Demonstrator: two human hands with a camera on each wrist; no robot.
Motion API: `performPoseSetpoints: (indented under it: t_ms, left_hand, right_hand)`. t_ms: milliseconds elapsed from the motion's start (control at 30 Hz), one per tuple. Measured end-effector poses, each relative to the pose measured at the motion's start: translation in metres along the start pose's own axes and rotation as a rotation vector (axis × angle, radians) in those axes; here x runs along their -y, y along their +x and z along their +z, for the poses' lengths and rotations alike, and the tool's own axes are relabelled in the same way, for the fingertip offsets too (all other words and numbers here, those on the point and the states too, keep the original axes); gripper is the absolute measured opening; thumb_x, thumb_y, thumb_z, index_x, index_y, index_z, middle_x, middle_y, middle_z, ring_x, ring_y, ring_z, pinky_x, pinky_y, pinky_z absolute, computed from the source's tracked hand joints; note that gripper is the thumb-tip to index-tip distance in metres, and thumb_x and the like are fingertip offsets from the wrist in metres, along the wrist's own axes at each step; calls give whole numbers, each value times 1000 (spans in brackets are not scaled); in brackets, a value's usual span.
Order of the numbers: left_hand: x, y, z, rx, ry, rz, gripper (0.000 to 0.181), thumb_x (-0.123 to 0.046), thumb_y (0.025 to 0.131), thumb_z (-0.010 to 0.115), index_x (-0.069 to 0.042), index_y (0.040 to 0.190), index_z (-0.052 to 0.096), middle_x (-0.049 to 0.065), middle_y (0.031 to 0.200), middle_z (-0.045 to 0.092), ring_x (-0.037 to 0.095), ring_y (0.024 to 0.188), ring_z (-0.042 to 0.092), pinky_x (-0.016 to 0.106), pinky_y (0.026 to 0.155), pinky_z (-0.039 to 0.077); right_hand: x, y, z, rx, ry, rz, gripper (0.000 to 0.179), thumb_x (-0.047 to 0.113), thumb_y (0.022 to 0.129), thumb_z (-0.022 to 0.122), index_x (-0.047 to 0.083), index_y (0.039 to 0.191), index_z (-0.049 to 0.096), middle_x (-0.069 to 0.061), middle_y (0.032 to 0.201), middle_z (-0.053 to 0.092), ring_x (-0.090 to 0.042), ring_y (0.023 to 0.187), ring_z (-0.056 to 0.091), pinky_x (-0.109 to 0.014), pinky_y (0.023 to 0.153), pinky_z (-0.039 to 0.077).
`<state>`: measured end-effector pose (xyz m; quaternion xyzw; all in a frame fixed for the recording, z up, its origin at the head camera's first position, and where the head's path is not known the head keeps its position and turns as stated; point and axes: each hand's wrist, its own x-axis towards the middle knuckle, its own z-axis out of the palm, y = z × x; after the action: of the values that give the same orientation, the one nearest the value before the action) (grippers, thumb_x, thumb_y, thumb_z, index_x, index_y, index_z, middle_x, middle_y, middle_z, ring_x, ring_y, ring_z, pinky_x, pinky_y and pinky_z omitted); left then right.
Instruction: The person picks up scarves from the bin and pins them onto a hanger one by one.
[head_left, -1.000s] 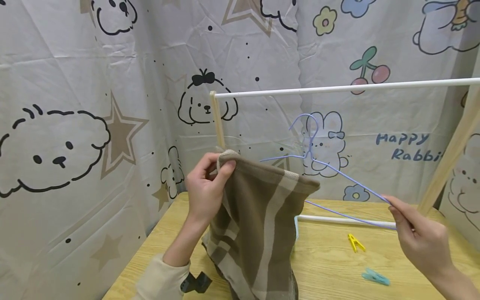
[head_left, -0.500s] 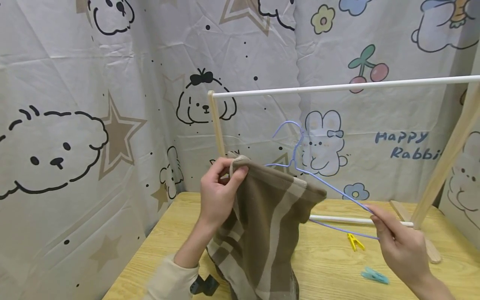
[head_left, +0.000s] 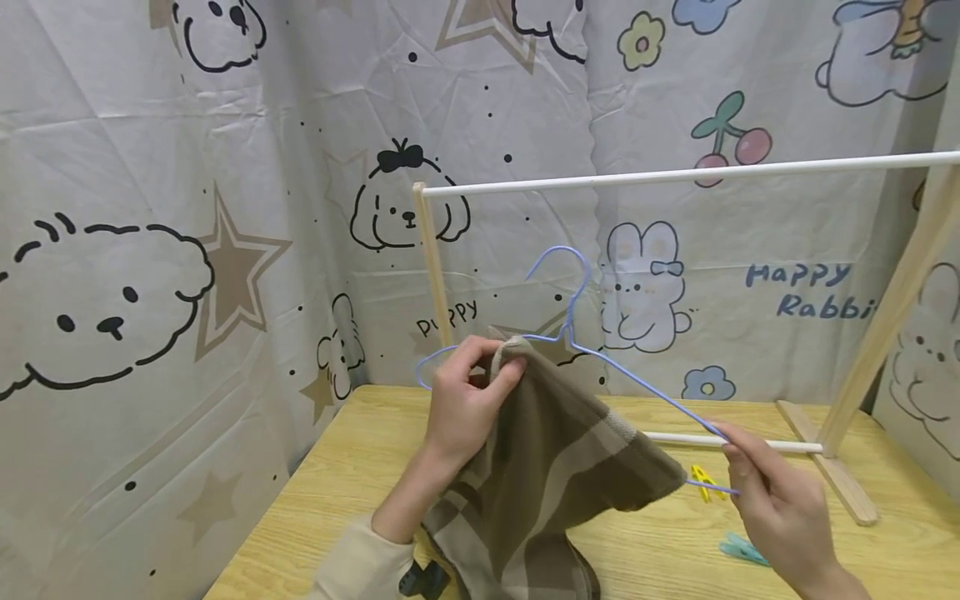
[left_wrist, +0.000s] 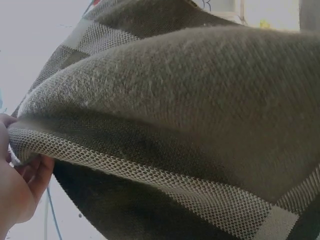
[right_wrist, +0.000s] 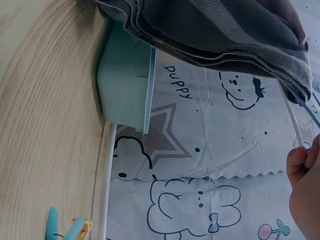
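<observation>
My left hand (head_left: 468,396) pinches the top edge of a brown-and-beige checked knit cloth (head_left: 555,467) between thumb and fingers. The cloth hangs in folded layers, its bottom low over the table. In the left wrist view, cloth (left_wrist: 175,80) fills most of the picture, with the left hand (left_wrist: 20,185) at its edge. My right hand (head_left: 783,500) grips the right end of a blue-purple wire hanger (head_left: 567,329), hook upward. The hanger's left end shows beyond my left hand; much of its lower bar is hidden by the cloth, emerging at the cloth's right corner.
Behind the hands stands a wooden rack with a white top rod (head_left: 675,175). A yellow clothespin (head_left: 701,482) and a teal clothespin (head_left: 741,548) lie on the wooden table (head_left: 360,475). The right wrist view shows a pale green bin (right_wrist: 122,80) beneath the cloth.
The right hand has brought the hanger left and downward, closer to the cloth. The left hand has moved right and down with the cloth, whose right corner now overlaps the lower bar.
</observation>
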<state>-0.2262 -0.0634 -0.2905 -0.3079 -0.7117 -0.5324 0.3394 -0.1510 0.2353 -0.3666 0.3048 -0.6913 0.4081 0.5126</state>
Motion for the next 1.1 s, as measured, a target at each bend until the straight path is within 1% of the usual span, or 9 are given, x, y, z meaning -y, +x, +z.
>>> performPoseSetpoints:
  t_ms: [167, 400, 533, 633, 733, 900, 1000, 1033, 1100]
  left_hand:
    - [3, -1, 6, 96, 98, -15, 10, -19, 89, 74, -11, 93, 71, 1, 88, 66, 8, 76, 58, 21, 63, 51]
    - [8, -2, 16, 373, 350, -144, 20, -33, 93, 68, -13, 97, 71, 0, 99, 71, 12, 88, 63, 27, 75, 50]
    - [15, 1, 22, 415, 361, -227, 19, -35, 94, 65, -16, 92, 68, 0, 95, 68, 14, 87, 60, 27, 73, 48]
    - [21, 5, 26, 378, 269, -307, 18, -33, 95, 65, -16, 92, 66, 0, 92, 64, 15, 83, 55, 27, 70, 45]
    - [28, 12, 31, 290, 155, -362, 18, -28, 95, 65, -10, 96, 66, 3, 92, 65, 12, 83, 54, 25, 71, 45]
    - [39, 26, 34, 17, -23, -405, 19, -19, 95, 64, 0, 93, 64, 2, 80, 60, 8, 71, 52, 21, 64, 43]
    - [44, 36, 30, -128, -56, -422, 20, -19, 93, 66, 0, 94, 63, -1, 77, 54, 10, 69, 49, 22, 64, 41]
    - [45, 38, 29, -134, -47, -428, 21, -20, 92, 67, 0, 95, 63, 1, 79, 56, 11, 70, 51, 23, 65, 42]
    - [48, 41, 26, -78, 41, -428, 23, -23, 91, 68, -1, 99, 63, 5, 86, 60, 16, 78, 54, 27, 71, 44]
  right_hand:
    - [2, -1, 2, -4, 55, -7, 20, -4, 98, 55, -16, 109, 66, 2, 60, 47, 5, 44, 37, -5, 43, 28]
    - [0, -10, 6, 31, 105, -23, 18, -5, 98, 55, -15, 106, 67, 3, 57, 45, 5, 45, 37, -5, 43, 29]
    - [2, -18, 10, 68, 184, -42, 19, -6, 98, 53, -17, 108, 65, 2, 59, 45, 4, 45, 38, -4, 43, 30]
    - [3, -20, 12, 88, 234, -51, 20, -5, 98, 53, -17, 110, 64, 2, 60, 47, 3, 46, 39, -4, 43, 31]
    - [6, -21, 13, 107, 269, -42, 20, -5, 99, 53, -16, 111, 64, 1, 60, 47, 3, 44, 39, -4, 43, 31]
    - [11, -21, 14, 124, 402, -21, 22, -10, 97, 51, -18, 115, 62, 0, 59, 46, 1, 40, 37, -5, 41, 31]
    - [13, -22, 16, 119, 488, -10, 24, -14, 97, 48, -20, 117, 59, -2, 59, 45, 0, 39, 36, -6, 39, 31]
    - [13, -23, 17, 114, 497, -5, 24, -14, 97, 48, -21, 117, 59, -2, 60, 45, -1, 40, 36, -6, 39, 31]
    - [12, -24, 18, 89, 494, 9, 25, -17, 96, 47, -22, 117, 58, -2, 60, 45, -1, 40, 36, -6, 38, 31]
